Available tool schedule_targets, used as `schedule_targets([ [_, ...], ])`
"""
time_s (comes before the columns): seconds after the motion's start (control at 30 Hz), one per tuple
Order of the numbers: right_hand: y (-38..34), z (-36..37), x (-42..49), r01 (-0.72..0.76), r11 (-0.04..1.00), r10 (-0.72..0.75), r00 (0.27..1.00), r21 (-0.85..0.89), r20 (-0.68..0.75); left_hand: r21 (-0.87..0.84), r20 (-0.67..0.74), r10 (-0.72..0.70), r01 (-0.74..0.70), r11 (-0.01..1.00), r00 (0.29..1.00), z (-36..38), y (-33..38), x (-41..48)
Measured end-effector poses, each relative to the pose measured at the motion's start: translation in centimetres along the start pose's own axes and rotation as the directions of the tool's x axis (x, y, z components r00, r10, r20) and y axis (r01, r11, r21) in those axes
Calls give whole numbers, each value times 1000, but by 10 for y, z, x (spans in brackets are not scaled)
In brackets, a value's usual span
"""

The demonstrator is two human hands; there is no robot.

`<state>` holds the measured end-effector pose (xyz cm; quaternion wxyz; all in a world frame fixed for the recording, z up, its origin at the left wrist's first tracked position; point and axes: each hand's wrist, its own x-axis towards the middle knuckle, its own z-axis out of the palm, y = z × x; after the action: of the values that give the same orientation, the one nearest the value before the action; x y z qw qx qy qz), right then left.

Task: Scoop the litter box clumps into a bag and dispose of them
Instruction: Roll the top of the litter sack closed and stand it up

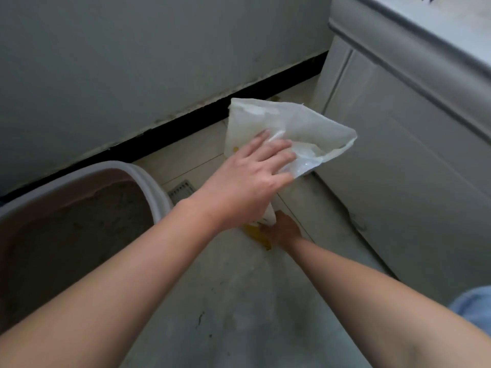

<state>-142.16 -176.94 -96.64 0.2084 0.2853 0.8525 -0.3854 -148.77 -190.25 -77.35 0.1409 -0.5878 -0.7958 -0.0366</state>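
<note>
The litter box (79,208) sits left by the wall (132,62); the bag (292,128) lies right, before the cabinet (398,142)

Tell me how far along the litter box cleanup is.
Early. Both hands are on the white plastic bag: left hand at its upper part, right hand gripping its lower end. The litter box beside them still holds litter. No scoop shows. Scooping and disposal remain.

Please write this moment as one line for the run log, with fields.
phase: opening bag | left hand: on white plastic bag | right hand: grip on bag bottom | litter box: left, on floor | scooping: not started
</note>
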Motion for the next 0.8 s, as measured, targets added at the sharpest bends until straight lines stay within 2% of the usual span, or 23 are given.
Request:
schedule_targets([
  [0.1,1,-2,1,17,999,-15,999,-47,43,76,113,-93,85,993,989,-4,-5,-3],
  [0.17,8,0,-2,35,998,-34,999,-54,15,71,15,-66,65,995,998,-16,0,4],
  [0.23,10,-1,-7,54,997,-55,998,-55,-7,15,-140,29,-27,1000,990,-25,15,14],
  [0.27,10,-1,-9,73,997,-73,997,-38,-8,-20,-173,71,-75,997,982,-26,23,18],
  [0.3,7,-3,-13,98,995,-98,995,-26,-7,-44,-148,107,-114,992,983,-24,30,20],
  [0.37,-1,-7,-18,113,991,-116,993,-72,-28,-5,46,132,-132,991,990,-13,32,15],
  [0.43,-5,-9,-20,94,979,-107,992,-179,-66,108,227,9,-35,994,974,-3,20,5],
  [0.5,-7,-10,-21,90,970,-114,989,-224,-94,216,297,-148,85,973,943,1,2,-3],
  [0.6,-3,-14,-22,103,962,-138,983,-254,-123,314,352,-290,180,932,890,1,-19,-6],
  [0.7,4,-20,-21,131,969,-173,964,-210,-200,272,284,-398,325,906,872,0,-35,-11],
  [0.8,8,-26,-15,160,970,-201,952,-186,-229,208,171,-425,389,897,889,3,-39,-13],
])
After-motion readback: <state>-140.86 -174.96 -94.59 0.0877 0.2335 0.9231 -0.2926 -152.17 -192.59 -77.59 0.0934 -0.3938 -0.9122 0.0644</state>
